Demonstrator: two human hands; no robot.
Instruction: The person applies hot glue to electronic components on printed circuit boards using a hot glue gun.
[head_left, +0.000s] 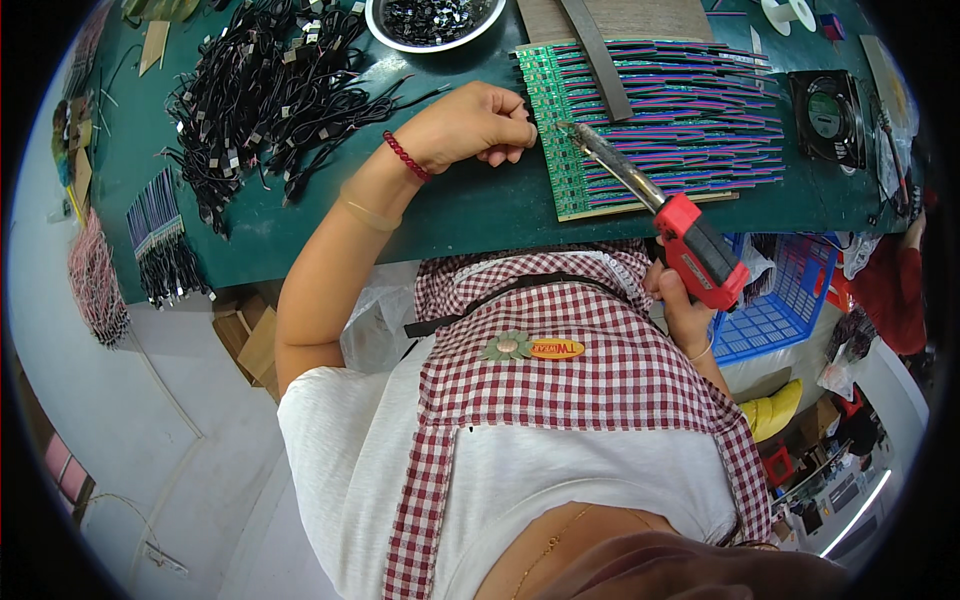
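Note:
My left hand (482, 125), a red bead bracelet at its wrist, is closed in a pinch beside the left edge of a row of green circuit boards (555, 170). What its fingertips hold is hidden. Close by, the tip of a red and black soldering iron (705, 250) meets the boards or hovers just over them; I cannot tell which. Its handle is in my right hand (685, 315), partly covered by the tool. Blue, red and black wires (690, 150) run rightward from the boards. Across them lies a flat grey bar (598, 65).
Black cables with metal plugs (265, 110) are heaped at the left, below a white bowl (435, 47) of small parts. A black fan (827, 118) and white spool (790, 14) occupy the right. Wire bundles (165, 240) overhang the left edge. A blue basket (750, 342) stands below the table.

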